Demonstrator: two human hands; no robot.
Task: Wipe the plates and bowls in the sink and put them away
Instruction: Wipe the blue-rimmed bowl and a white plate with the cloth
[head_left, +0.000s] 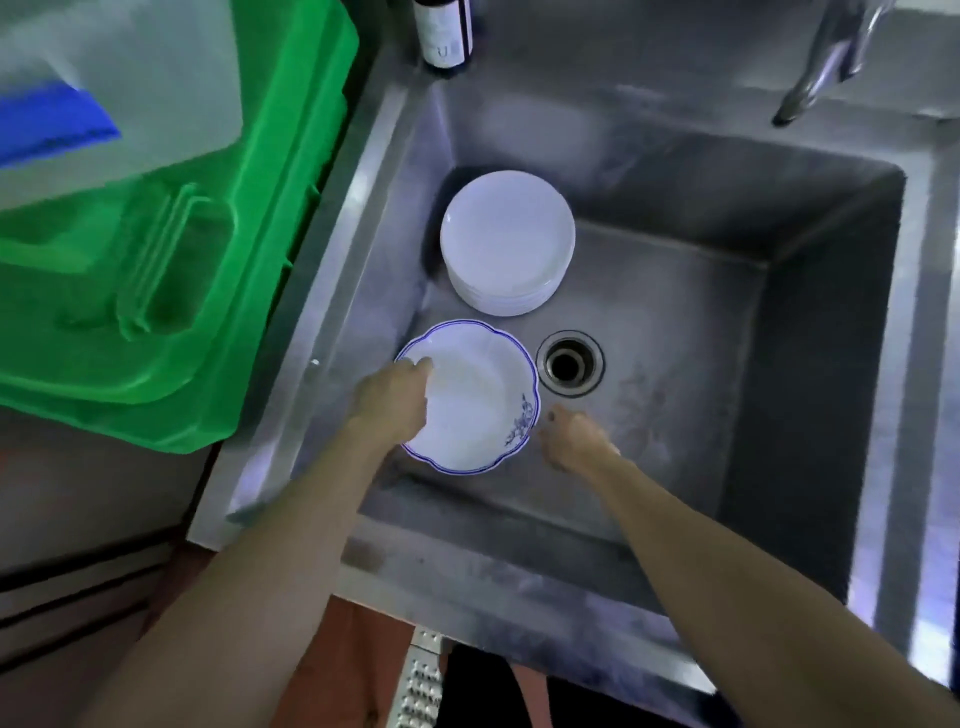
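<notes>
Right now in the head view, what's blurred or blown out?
Head view: dim, bluish cast; green bin and faucet at the edges are soft and bent by the wide lens; plate stack reads near featureless white; bowl and both hands stay fairly sharp.

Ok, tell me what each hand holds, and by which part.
The left hand grips the bowl by its left rim, fingers inside. The right hand is beside the bowl; whether it holds anything cannot be told.

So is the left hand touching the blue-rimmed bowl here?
Touching. The head view shows the left hand over the near-left rim of the blue-rimmed bowl, its fingers lying on the inner surface with no gap between them.
</notes>
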